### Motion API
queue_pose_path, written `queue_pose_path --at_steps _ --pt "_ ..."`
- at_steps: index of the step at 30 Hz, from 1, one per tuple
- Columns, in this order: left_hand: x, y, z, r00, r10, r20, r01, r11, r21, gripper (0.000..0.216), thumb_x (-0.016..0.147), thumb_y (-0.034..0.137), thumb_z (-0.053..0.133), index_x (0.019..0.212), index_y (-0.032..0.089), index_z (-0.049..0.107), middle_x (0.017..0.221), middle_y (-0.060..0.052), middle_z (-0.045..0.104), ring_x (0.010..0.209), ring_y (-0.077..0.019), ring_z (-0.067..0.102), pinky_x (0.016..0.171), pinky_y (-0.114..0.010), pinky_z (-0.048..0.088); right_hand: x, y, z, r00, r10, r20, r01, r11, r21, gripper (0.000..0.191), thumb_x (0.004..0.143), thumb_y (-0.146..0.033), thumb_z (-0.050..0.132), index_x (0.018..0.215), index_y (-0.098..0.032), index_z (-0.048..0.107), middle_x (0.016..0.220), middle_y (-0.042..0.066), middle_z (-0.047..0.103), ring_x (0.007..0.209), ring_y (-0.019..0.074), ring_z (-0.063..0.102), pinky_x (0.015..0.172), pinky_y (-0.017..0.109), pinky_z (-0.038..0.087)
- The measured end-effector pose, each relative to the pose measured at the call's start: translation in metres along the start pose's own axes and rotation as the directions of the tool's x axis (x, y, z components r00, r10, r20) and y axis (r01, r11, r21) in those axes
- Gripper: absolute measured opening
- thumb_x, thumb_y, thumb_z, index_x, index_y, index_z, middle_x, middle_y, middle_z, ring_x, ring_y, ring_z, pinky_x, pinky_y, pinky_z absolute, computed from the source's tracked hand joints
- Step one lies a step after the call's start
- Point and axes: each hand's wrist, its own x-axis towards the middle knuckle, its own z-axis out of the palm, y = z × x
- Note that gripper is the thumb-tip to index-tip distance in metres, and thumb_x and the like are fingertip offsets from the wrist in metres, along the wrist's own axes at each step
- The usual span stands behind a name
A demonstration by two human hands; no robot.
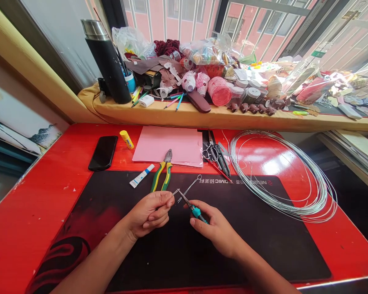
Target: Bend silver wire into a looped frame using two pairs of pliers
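Note:
My left hand (pixel 151 212) is closed, thumb and forefinger pinching a short piece of wire (pixel 176 191) whose tip pokes out to the right. In my right hand (pixel 216 226) are needle-nose pliers (pixel 196 211) with teal and black handles. Their slim jaws reach up and left to the wire's end; whether they grip it is too small to tell. Just beyond, a bent wire with a small loop (pixel 199 177) lies on the black mat (pixel 248 245). Green-and-yellow combination pliers (pixel 162 175) rest behind my left hand.
A large coil of silver wire (pixel 319 192) lies at the right. Pink paper (pixel 168 145), scissors (pixel 213 153), a utility knife (pixel 223 163), a glue tube (pixel 141 176), a glue stick (pixel 126 139) and a phone (pixel 103 153) are on the red table (pixel 58 175). Craft items crowd the sill (pixel 159 114).

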Motion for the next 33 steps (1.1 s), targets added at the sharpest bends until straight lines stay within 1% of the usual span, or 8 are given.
queue_pose_path --at_steps 9,12,19,22,25,33 --pt "0.002 0.002 -0.005 0.999 -0.018 -0.047 0.021 0.997 0.07 0.031 0.098 0.037 0.062 0.075 0.016 0.06 0.034 0.013 0.029 0.027 -0.0023 0.017 0.038 -0.019 0.015 0.004 -0.006 -0.001 0.999 0.043 0.019 -0.044 0.999 0.027 0.04 0.088 -0.041 0.068 0.121 -0.018 0.068 0.093 0.001 0.055 0.081 0.0179 0.043 0.075 0.03 0.035" --pt "0.003 0.002 -0.007 0.998 -0.021 -0.06 0.025 0.997 0.076 0.031 0.096 0.038 0.064 0.075 0.016 0.059 0.034 0.013 0.03 0.027 -0.0022 0.018 0.038 -0.019 0.015 0.005 -0.007 -0.002 0.998 0.058 0.022 -0.059 0.997 0.047 0.04 0.087 -0.04 0.069 0.121 -0.018 0.068 0.092 0.001 0.054 0.08 0.0173 0.041 0.074 0.03 0.035" --pt "0.004 0.002 -0.01 0.996 -0.027 -0.084 0.035 0.995 0.097 0.033 0.094 0.041 0.067 0.074 0.016 0.058 0.034 0.013 0.03 0.026 -0.002 0.018 0.037 -0.019 0.013 0.008 -0.008 0.001 0.996 0.081 0.019 -0.082 0.995 0.062 0.036 0.085 -0.031 0.067 0.118 -0.017 0.068 0.093 0.001 0.054 0.081 0.0165 0.042 0.074 0.029 0.035" --pt "0.003 0.003 -0.008 0.994 -0.039 -0.103 0.051 0.993 0.107 0.034 0.093 0.043 0.068 0.074 0.016 0.059 0.033 0.013 0.031 0.026 -0.002 0.018 0.037 -0.019 0.012 0.008 -0.009 0.002 0.993 0.119 0.018 -0.12 0.99 0.074 0.037 0.084 -0.028 0.066 0.119 -0.017 0.066 0.088 -0.001 0.052 0.076 0.0148 0.039 0.068 0.027 0.033" --pt "0.003 0.005 -0.003 0.991 -0.036 -0.129 0.052 0.991 0.126 0.037 0.092 0.046 0.068 0.074 0.016 0.059 0.033 0.012 0.031 0.026 -0.0018 0.017 0.037 -0.02 0.011 0.008 -0.009 0.002 0.992 0.127 0.017 -0.128 0.989 0.072 0.037 0.083 -0.026 0.065 0.119 -0.018 0.066 0.084 -0.002 0.049 0.071 0.0137 0.036 0.064 0.026 0.031" --pt "0.0 0.007 0.003 0.984 -0.041 -0.173 0.069 0.985 0.159 0.039 0.092 0.05 0.067 0.073 0.017 0.058 0.034 0.012 0.032 0.026 -0.0021 0.017 0.036 -0.021 0.009 0.01 -0.009 0.002 0.987 0.162 0.02 -0.163 0.985 0.052 0.036 0.081 -0.023 0.063 0.117 -0.02 0.067 0.082 -0.001 0.047 0.069 0.0142 0.035 0.061 0.026 0.03"
